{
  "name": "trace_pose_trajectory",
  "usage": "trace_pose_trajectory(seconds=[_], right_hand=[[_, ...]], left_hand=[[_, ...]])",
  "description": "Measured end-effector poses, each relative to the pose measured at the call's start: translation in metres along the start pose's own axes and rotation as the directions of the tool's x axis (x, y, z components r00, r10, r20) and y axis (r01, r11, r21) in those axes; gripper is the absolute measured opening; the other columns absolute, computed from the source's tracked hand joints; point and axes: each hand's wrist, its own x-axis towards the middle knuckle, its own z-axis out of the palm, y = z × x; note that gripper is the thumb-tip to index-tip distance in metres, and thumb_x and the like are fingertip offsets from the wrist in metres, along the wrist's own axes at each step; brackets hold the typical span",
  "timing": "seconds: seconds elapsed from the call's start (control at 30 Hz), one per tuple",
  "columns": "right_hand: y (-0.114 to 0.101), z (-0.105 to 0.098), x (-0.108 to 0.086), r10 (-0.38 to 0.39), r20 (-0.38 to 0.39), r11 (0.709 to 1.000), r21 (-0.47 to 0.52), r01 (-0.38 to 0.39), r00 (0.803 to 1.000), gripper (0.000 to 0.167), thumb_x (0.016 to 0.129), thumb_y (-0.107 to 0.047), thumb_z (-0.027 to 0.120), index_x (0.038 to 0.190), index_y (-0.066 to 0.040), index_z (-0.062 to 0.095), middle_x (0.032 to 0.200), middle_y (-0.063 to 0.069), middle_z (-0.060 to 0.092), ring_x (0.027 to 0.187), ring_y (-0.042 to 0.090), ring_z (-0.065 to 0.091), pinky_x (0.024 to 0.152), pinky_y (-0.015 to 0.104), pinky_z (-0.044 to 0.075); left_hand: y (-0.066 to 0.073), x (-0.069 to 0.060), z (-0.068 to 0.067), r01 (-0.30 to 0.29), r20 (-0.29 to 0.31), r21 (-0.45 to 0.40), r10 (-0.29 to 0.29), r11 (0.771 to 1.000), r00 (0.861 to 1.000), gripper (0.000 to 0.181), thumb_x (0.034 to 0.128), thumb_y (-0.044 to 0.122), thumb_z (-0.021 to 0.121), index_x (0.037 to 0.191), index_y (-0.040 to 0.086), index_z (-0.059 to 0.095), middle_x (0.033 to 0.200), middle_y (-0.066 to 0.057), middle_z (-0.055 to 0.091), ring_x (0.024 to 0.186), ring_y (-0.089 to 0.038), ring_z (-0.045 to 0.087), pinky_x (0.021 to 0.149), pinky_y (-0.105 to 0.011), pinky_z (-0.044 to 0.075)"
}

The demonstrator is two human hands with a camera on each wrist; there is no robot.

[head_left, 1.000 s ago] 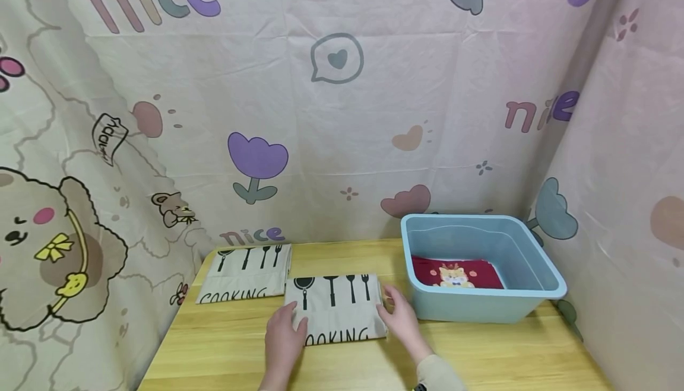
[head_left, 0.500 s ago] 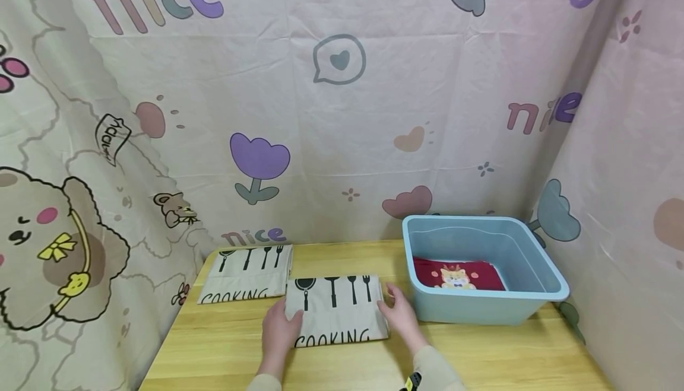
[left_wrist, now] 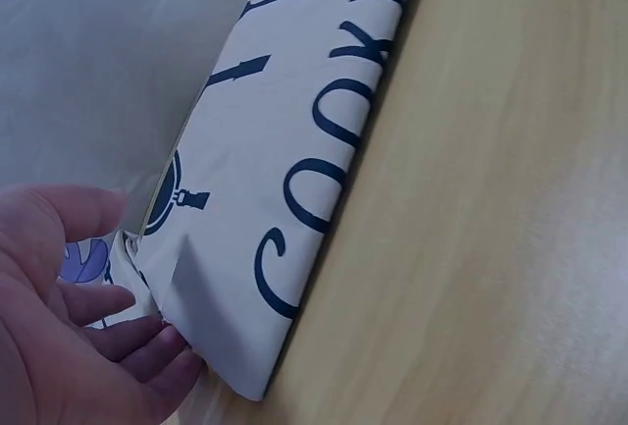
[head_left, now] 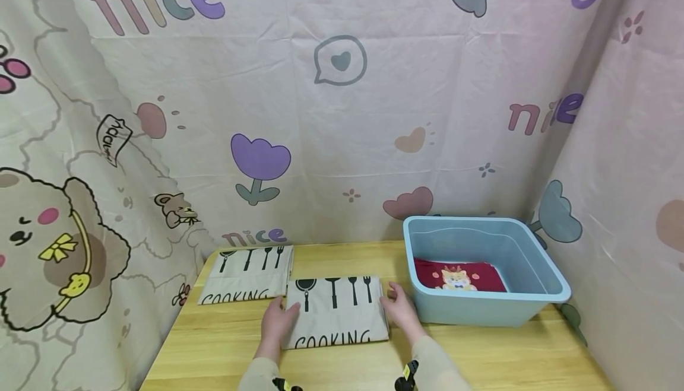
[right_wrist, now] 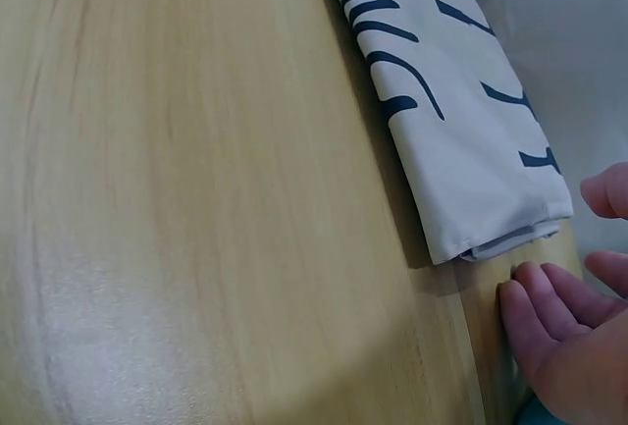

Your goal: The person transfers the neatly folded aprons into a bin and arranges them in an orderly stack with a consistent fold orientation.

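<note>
A folded white cloth (head_left: pixel 336 314) printed with black kitchen utensils and the word COOKING lies flat on the wooden table. At its left edge is my left hand (head_left: pixel 276 323). In the left wrist view the lower fingertips (left_wrist: pixel 162 351) touch the cloth's side, while the thumb stands off it. My right hand (head_left: pixel 402 312) is beside the right edge with loosely bent fingers. The right wrist view shows a small gap between those fingers (right_wrist: pixel 535 317) and the folded cloth (right_wrist: pixel 461 140). Neither hand grips it.
A second folded cloth (head_left: pixel 246 275) with the same print lies at the back left. On the right stands a light blue plastic bin (head_left: pixel 481 308) holding a dark red cloth (head_left: pixel 481 275) with a cartoon animal. A patterned curtain (head_left: pixel 342 142) hangs behind the table (head_left: pixel 342 373).
My left hand has drawn back off the cloth's top to its left edge, uncovering the start of COOKING. My right hand has eased slightly outward. The cloth stays almost in place.
</note>
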Motion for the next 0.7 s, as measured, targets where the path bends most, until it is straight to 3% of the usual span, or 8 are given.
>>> trace_pose_trajectory(seconds=[0.3,0.7], right_hand=[[0.000,-0.001,0.004,-0.002,0.026,0.999,0.037,0.001,1.000,0.051,0.092,-0.005,0.063,0.132,0.018,0.043,0.118,0.038,0.058,0.110,0.049,0.058,0.089,0.052,0.052],[0.004,0.002,0.010,0.032,0.070,0.998,0.055,-0.036,0.997,0.044,0.091,0.000,0.062,0.128,0.018,0.047,0.117,0.036,0.058,0.111,0.047,0.058,0.086,0.049,0.054]], left_hand=[[0.005,0.006,-0.001,0.065,0.050,-0.166,-0.058,0.984,0.997,0.062,0.0955,0.020,0.061,0.137,-0.019,0.038,0.136,-0.042,0.040,0.124,-0.055,0.041,0.104,-0.062,0.034],[0.001,0.015,-0.001,0.126,0.043,-0.222,-0.119,0.967,0.992,0.059,0.0934,0.013,0.060,0.137,-0.020,0.038,0.137,-0.041,0.040,0.124,-0.054,0.042,0.105,-0.060,0.035]])
